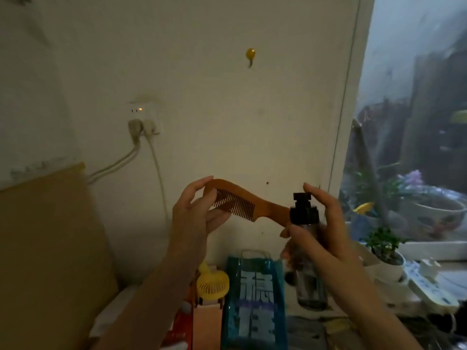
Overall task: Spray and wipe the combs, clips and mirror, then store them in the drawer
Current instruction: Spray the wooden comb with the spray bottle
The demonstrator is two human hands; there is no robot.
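Observation:
My left hand (194, 213) pinches the toothed end of a brown wooden comb (242, 198), held up in front of the wall with its teeth pointing down. The comb's handle runs right and down toward a spray bottle (304, 215) with a black pump head and a clear body. My right hand (321, 228) grips that bottle, the index finger resting on top of the pump. The nozzle sits right at the comb's handle end. No clips, mirror or drawer are in view.
A blue bag (255, 304) with white characters and a small yellow fan (212, 284) stand below my hands. Wall sockets with cables (144, 125) are at left, above a cardboard sheet (50, 248). A potted plant (386, 251) and a power strip (429, 286) sit by the window at right.

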